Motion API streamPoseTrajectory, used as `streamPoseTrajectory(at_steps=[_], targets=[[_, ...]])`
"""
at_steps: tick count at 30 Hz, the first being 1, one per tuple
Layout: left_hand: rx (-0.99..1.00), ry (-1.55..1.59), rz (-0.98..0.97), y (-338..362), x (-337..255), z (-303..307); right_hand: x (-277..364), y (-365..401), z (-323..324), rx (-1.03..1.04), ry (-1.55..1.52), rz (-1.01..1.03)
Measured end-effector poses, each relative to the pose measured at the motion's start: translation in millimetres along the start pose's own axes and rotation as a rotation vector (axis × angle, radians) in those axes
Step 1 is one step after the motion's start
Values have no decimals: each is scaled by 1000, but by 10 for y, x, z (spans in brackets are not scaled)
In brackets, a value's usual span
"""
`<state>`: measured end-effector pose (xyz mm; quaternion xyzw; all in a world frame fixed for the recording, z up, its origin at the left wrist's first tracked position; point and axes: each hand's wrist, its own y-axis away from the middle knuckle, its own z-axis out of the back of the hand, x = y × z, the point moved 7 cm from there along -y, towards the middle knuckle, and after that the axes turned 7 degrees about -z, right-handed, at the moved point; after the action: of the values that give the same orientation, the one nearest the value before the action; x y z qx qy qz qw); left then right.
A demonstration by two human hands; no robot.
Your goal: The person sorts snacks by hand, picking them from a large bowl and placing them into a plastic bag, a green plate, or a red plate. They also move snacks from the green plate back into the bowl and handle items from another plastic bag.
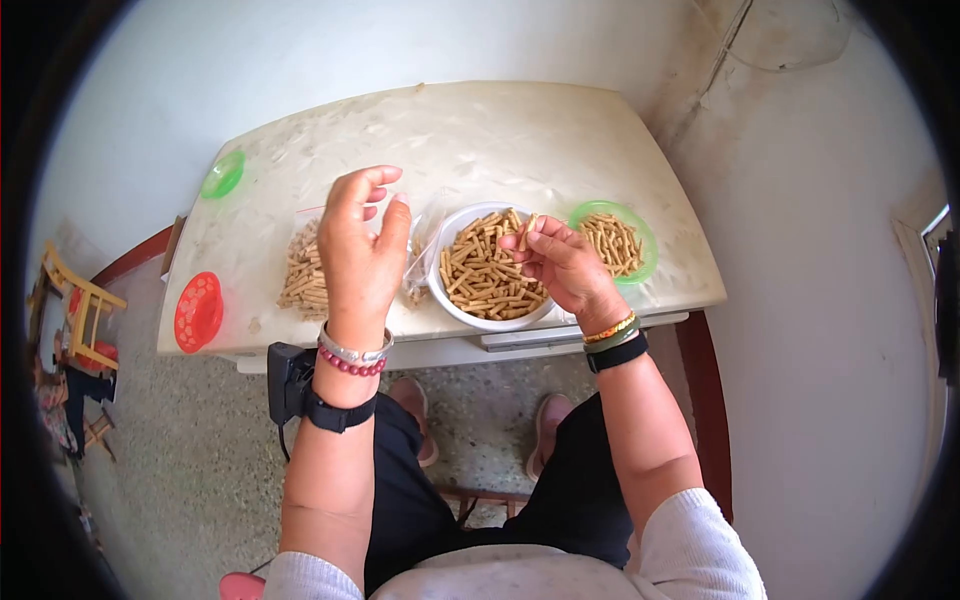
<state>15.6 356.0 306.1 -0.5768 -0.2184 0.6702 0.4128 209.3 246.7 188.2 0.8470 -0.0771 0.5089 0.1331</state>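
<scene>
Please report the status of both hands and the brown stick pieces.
Left hand raised, apparently empty. Right hand pinching one short brown stick over round white bowl of similar sticks. Nothing visibly blocking.

Pale sleeves (695, 545), black trousers (575, 480); red beads (352, 367)

Single head-worn view, looking forward and steeply down from above the lap onto the nearby table (480, 130)

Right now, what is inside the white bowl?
Short brown sticks fill the white bowl. The right hand, pinching one, hides part of the bowl's right side; anything beneath the top layer is covered.
</scene>
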Motion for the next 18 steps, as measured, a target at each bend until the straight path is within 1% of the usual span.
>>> streamPoseTrajectory(at_steps=[1,2,4,5,6,8,10,12,13,14,15,16,17,18], targets=[[36,-103,-14,27,102,-27,-16,-25,25,-42,35,33],[38,-111,-7,58,224,-41,-57,-58,22,-37,31,24],[105,-233,99,113,544,-107,-38,-116,50,-90,76,112],[149,-237,138,131,669,-155,-42,-146,46,-105,78,127],[145,-244,143,140,759,-165,-63,-180,14,-98,79,121],[325,-315,278,194,944,-291,-17,-207,-32,-148,-32,199],[324,-336,247,171,959,-285,18,-240,-135,-155,-69,197],[462,-174,364,203,1015,-360,175,-222,-296,-162,7,350],[463,-176,368,225,1058,-368,224,-218,-393,-159,48,376],[423,-91,395,246,1110,-376,205,-255,-463,-158,46,373],[383,-6,420,261,1157,-376,225,-277,-556,-160,122,443],[384,-9,422,250,1109,-369,241,-291,-633,-161,197,513],[396,134,542,276,1039,-399,197,-342,-675,-159,285,489],[403,280,661,322,1009,-441,180,-378,-745,-203,416,570]])
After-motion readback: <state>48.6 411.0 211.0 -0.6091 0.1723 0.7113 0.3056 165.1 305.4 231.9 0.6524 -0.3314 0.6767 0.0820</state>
